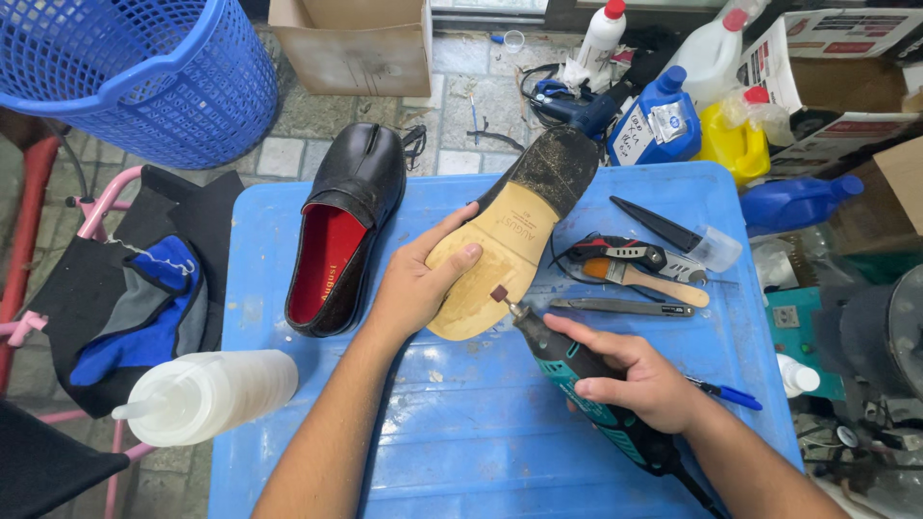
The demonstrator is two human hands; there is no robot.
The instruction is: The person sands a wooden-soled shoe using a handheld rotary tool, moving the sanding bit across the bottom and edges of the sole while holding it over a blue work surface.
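I'm pinning the upturned shoe (514,240) down on the blue counter (461,423) with my left hand (423,279), sole facing up so the pale tan leather is open to me; my thumb is lying across the near part of the sole and my fingers (452,231) are curling round its left edge, closed snugly on it so it is not sliding. My right hand (644,375) is wrapping fully around the teal rotary tool (586,384), gripping it like a fat pen, angled up and left so its small grinding bit (501,295) is sitting right at the sole's near right edge; whether it is touching I cannot quite tell. The shoe's dark, scuffed heel is pointing far from me, toward the bottles (673,106) on the floor. The matching black shoe (346,231) with its red lining is resting upright just left of my left hand, out of the way. To the right, close by my tool hand, a brush (644,279), a cutter (630,253) and a thin metal tool (620,308) are lying in reach. A white squeeze bottle (212,394) is lying at the near left edge.
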